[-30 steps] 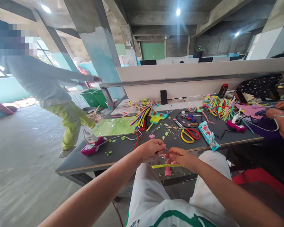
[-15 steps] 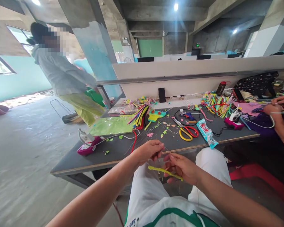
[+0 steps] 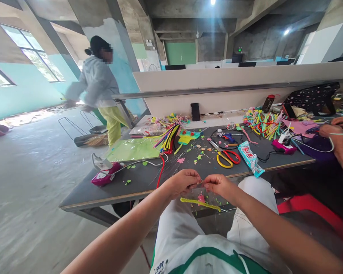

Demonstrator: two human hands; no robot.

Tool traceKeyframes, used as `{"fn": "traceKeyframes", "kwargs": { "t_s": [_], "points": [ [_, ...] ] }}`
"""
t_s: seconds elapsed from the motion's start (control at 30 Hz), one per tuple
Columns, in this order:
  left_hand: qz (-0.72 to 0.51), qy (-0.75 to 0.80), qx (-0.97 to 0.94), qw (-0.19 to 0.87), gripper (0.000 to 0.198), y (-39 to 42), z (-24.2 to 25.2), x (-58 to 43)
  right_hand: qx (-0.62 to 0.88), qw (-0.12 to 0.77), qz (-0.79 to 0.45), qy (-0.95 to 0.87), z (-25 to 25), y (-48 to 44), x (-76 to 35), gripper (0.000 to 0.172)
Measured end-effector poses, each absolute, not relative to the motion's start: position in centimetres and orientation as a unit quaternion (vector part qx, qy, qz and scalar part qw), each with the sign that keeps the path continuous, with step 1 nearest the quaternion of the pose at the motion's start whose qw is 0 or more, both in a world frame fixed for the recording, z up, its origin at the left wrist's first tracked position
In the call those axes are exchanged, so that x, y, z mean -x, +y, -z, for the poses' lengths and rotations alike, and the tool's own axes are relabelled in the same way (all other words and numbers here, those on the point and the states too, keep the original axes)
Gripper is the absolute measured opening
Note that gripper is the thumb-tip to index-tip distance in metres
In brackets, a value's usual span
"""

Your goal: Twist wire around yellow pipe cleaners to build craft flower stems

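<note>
Fingertips of my left hand are pinched together just above the table's front edge. They meet the pinched fingertips of my right hand, and whatever lies between them is too small and thin to make out. Below both hands, over my lap, hangs a yellow fuzzy pipe cleaner. Fine strands trail right from its end. Behind it shows a pink scrap. Nearest beyond my hands lie scissors with one yellow and one red handle, and a blue wrapper.
On the dark table lie a green sheet, bundled pipe cleaners, a phone, a blue glue gun and a pink power strip. At right are a co-worker's hands; at left stands another person.
My right hand has moved up and left to meet my left hand, its fingers closing. The yellow pipe cleaner now hangs below it. The person at left has moved right and turned.
</note>
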State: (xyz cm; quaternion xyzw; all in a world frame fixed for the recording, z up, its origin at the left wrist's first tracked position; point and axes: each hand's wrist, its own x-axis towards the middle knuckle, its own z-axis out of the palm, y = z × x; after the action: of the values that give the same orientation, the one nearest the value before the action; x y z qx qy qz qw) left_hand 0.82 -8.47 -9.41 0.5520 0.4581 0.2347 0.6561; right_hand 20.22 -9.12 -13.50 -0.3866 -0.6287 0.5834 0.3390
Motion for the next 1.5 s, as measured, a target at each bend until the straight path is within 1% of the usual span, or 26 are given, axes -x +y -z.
{"fn": "traceKeyframes", "kwargs": {
  "t_s": [0.1, 0.2, 0.33, 0.5, 0.67, 0.73, 0.8, 0.93, 1.03, 1.1, 1.2, 1.3, 1.4, 1.5],
  "points": [
    [-0.243, 0.474, -0.570, 0.625, 0.026, -8.5, 9.2, -1.2, 0.395, 0.318, -0.603, -0.616, 13.3, -9.0, -20.1, 0.021],
    [-0.252, 0.479, -0.601, 0.588, 0.024, -8.6, 9.1, -1.6, 0.399, 0.317, -0.613, -0.605, 13.2, -9.1, -20.0, 0.018],
    [-0.280, 0.467, -0.667, 0.508, 0.019, -8.5, 9.7, -1.8, 0.400, 0.328, -0.598, -0.612, 13.3, -9.3, -19.8, 0.015],
    [-0.305, 0.485, -0.712, 0.405, 0.017, -8.4, 10.5, -2.0, 0.431, 0.351, -0.545, -0.627, 13.7, -9.8, -19.3, 0.011],
    [-0.299, 0.521, -0.734, 0.316, 0.016, -8.5, 10.4, -2.7, 0.444, 0.386, -0.564, -0.579, 14.2, -10.4, -18.4, 0.013],
    [-0.296, 0.522, -0.735, 0.315, 0.016, -8.5, 10.4, -2.6, 0.440, 0.393, -0.580, -0.562, 14.1, -10.5, -18.3, 0.012],
    [-0.333, 0.500, -0.724, 0.339, 0.018, -8.5, 10.3, -1.9, 0.423, 0.403, -0.598, -0.549, 13.9, -10.6, -18.6, 0.011],
    [-0.452, 0.378, -0.708, 0.390, 0.048, -9.2, 10.4, 1.3, 0.356, 0.417, -0.650, -0.526, 12.9, -10.7, -20.1, 0.012],
    [-0.408, 0.294, -0.761, 0.409, 0.056, -9.6, 11.1, 3.6, 0.297, 0.415, -0.703, -0.495, 12.5, -10.9, -21.0, 0.013],
    [-0.407, 0.269, -0.780, 0.391, 0.060, -9.5, 11.9, 4.4, 0.265, 0.414, -0.731, -0.473, 12.4, -10.9, -21.3, 0.012],
    [-0.367, 0.236, -0.814, 0.383, 0.055, -8.8, 12.9, 4.3, 0.222, 0.417, -0.762, -0.443, 12.7, -10.9, -21.3, 0.010],
    [-0.338, 0.210, -0.834, 0.383, 0.047, -8.5, 12.9, 3.6, 0.193, 0.433, -0.777, -0.415, 12.8, -10.7, -21.2, 0.009],
    [-0.342, 0.238, -0.824, 0.385, 0.039, -9.2, 11.9, 3.0, 0.200, 0.452, -0.768, -0.406, 12.5, -10.5, -21.1, 0.011],
    [-0.367, 0.273, -0.794, 0.400, 0.036, -10.0, 10.7, 2.4, 0.223, 0.473, -0.741, -0.421, 12.0, -10.6, -20.8, 0.015]
  ]
}}
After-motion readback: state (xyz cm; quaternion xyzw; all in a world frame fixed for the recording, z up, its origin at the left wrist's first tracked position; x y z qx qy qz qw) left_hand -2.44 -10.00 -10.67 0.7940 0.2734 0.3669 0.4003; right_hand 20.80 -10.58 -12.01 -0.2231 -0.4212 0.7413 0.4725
